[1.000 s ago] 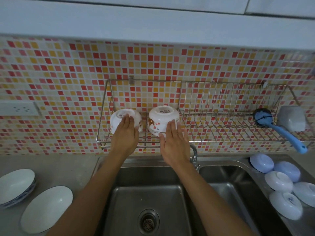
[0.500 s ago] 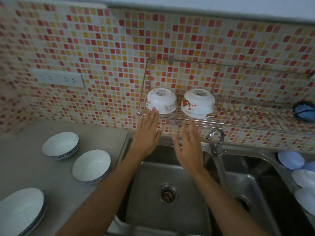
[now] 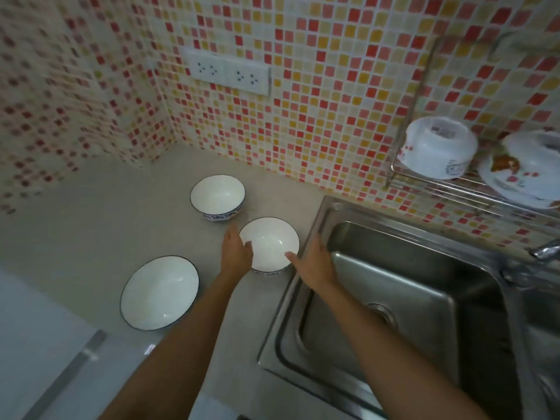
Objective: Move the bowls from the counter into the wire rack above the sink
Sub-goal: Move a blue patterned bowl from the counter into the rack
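A white bowl with a blue rim (image 3: 269,242) stands on the grey counter (image 3: 121,225) beside the sink. My left hand (image 3: 236,253) is on its left side and my right hand (image 3: 315,263) on its right, each thumb hooked over the rim. A second white bowl (image 3: 217,196) stands just behind it, near the wall. A wider shallow bowl (image 3: 160,292) lies to the front left. At the right edge, the wire rack (image 3: 424,178) holds two upside-down patterned bowls (image 3: 439,147) (image 3: 527,174).
The steel sink basin (image 3: 394,286) opens to the right of the held bowl, with the tap (image 3: 545,250) at its far right. A double wall socket (image 3: 230,72) sits on the mosaic tiles above the counter. The counter's front edge runs along the lower left.
Both hands let go of the two bowls in the rack, dropped down and left, and now clasp the bowl by the sink. The view turned left toward the counter.
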A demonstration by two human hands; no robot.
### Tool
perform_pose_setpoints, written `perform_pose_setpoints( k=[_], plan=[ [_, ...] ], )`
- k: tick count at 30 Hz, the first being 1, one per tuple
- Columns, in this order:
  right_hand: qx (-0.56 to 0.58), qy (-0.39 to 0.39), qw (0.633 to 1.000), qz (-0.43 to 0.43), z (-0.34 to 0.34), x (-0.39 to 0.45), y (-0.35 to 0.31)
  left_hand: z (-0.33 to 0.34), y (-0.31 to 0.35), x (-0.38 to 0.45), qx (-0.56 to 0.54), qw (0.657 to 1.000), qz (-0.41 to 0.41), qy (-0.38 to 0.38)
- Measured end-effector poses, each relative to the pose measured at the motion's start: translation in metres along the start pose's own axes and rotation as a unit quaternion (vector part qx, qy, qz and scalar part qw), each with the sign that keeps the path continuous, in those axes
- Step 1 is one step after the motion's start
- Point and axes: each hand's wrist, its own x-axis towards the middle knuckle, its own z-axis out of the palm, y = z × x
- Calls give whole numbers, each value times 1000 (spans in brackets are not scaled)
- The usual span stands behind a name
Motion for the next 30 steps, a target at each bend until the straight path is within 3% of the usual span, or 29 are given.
perform_pose_setpoints(
  k=[7, 17, 23, 27, 30],
  plan=[
    [16, -7, 996, 91, 43, 14, -14, 6, -18, 13, -38, 995, -78, -51],
    [89, 34, 989, 109, 38, 7, -16, -1, -7, 12, -143, 982, -101, -70],
    [146, 96, 983, 47, -16, -11, -34, -22, 56, 1, -373, 910, -124, -131],
    [198, 161, 966, -37, -69, -31, -47, -43, 115, -15, -421, 881, -31, -212],
    [189, 195, 956, -109, -118, -49, -60, -57, 155, -28, -436, 868, 53, -233]
  ],
)
